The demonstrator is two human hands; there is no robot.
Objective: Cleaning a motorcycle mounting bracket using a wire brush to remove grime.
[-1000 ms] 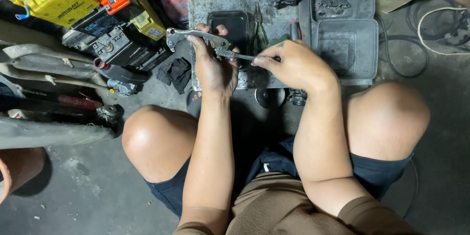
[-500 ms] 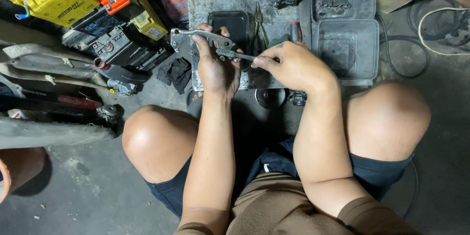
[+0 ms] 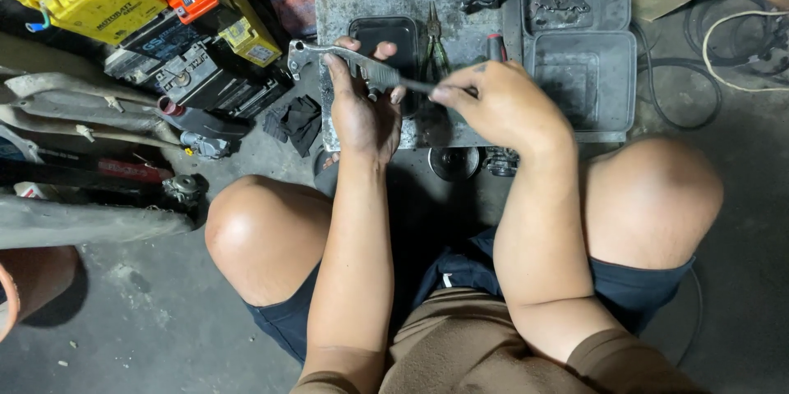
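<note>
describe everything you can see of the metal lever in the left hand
The metal lever is a long, slim, dull grey piece, grimy and worn, with a broader pierced end at the left. It lies roughly level, held above the stained metal plate on the floor. The left hand grips its right portion from below, thumb on top. The right hand presses a thin dark rod-like tool against that end. Its far tip is hidden by the fingers.
</note>
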